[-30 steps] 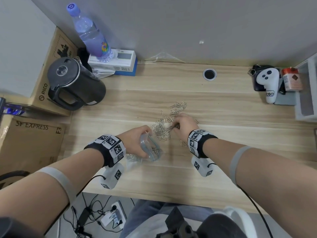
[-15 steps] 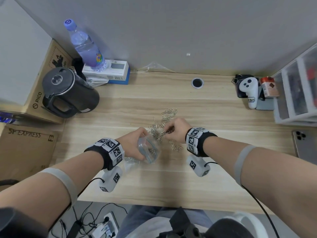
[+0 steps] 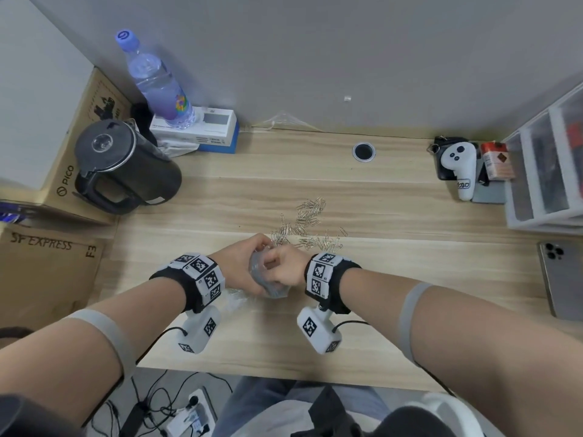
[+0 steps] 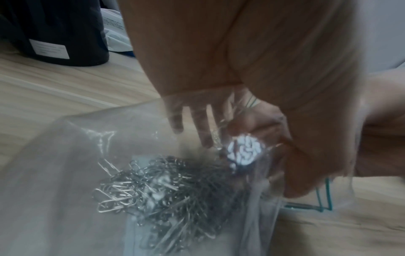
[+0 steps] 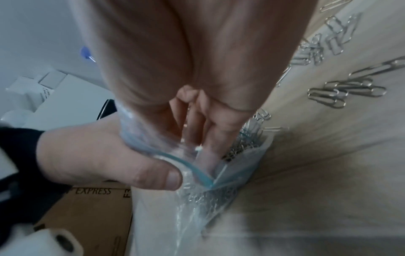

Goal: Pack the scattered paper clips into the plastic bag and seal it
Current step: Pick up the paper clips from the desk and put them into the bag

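The scene is seen from above by the head camera, which faces forward and down over the table (image 3: 394, 279) toward the wall. The left wrist camera is placed very close to the plastic bag (image 4: 65, 173) and looks along the palm through its clear film. The right wrist camera is equally near and is pointed down along the fingers (image 5: 210, 128) into the bag's mouth. The bag and the paper clips (image 3: 310, 227) are shared by all three views.

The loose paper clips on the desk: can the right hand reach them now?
Probably yes, once free. The right hand has its fingers in the plastic bag; the loose paper clips lie just beyond it on the desk, nothing between.
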Demonstrator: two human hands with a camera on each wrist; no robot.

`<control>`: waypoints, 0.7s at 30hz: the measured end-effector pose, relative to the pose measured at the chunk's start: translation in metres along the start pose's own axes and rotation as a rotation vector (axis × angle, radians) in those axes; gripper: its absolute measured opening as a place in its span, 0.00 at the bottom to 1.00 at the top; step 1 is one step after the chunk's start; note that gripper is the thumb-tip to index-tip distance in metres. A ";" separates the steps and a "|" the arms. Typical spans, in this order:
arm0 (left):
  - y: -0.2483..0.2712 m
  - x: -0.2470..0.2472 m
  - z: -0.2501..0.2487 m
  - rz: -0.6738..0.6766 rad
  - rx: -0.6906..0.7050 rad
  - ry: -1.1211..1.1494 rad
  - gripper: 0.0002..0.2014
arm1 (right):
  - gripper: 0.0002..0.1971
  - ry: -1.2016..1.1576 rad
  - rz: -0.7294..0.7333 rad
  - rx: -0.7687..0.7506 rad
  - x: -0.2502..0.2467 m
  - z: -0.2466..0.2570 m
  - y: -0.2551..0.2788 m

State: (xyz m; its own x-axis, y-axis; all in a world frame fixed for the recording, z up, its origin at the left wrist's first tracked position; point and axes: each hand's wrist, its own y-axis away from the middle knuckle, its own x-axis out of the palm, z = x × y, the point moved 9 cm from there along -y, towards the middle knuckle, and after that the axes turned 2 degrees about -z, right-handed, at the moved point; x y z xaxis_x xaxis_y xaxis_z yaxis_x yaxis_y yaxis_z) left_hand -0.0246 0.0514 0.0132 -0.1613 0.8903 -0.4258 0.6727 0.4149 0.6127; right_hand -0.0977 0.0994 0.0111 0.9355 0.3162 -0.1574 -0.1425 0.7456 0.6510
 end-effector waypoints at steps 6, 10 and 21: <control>0.002 -0.002 0.011 0.010 -0.018 0.008 0.41 | 0.09 -0.117 -0.158 0.070 -0.053 -0.003 -0.002; 0.007 -0.005 0.023 0.040 -0.069 0.027 0.40 | 0.10 0.364 -0.497 0.056 -0.134 -0.007 -0.013; 0.017 -0.010 0.042 0.000 -0.123 0.081 0.40 | 0.31 0.746 -0.401 -0.014 -0.141 -0.011 -0.054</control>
State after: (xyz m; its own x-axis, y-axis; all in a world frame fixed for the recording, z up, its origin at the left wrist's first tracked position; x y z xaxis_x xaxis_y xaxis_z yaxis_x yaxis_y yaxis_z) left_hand 0.0185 0.0421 -0.0001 -0.2225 0.9005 -0.3737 0.5798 0.4303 0.6919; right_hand -0.2256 0.0211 -0.0095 0.4585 0.3268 -0.8264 0.1460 0.8896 0.4328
